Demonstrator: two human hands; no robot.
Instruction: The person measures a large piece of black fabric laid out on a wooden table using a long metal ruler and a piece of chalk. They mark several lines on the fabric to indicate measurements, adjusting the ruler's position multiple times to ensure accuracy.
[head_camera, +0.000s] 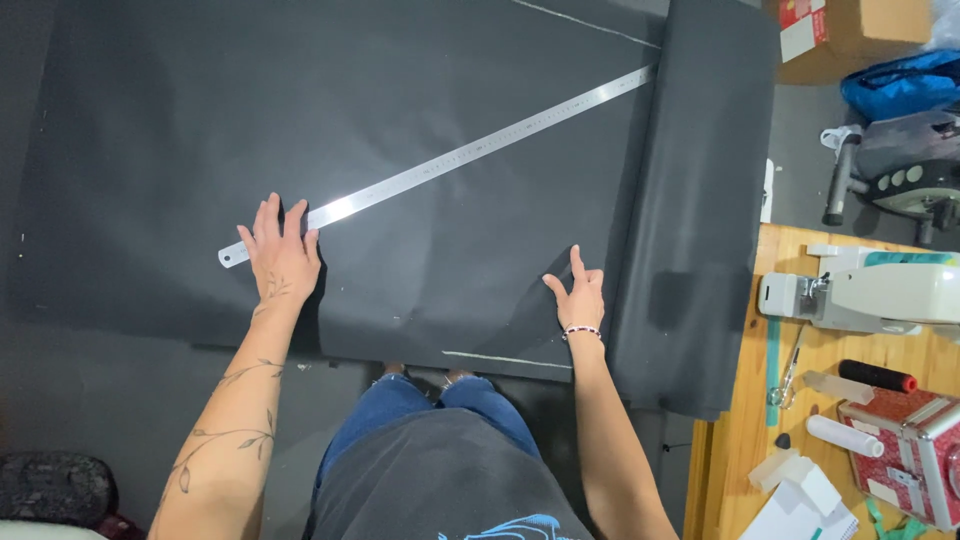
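Measuring step under way: left hand (281, 257) lying flat and unclenched, pinning the long steel ruler (440, 163) diagonally across the black sheet material (400, 100). Right hand (579, 293), fingers spread, grasping nothing, pressing the sheet's near edge. Next move likely needs a marking tool.

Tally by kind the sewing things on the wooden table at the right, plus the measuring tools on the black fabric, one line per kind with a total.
Metal ruler: 1
Sewing machine: 1
Thread spools: 2, black and white
Scissors: 1
Total: 5
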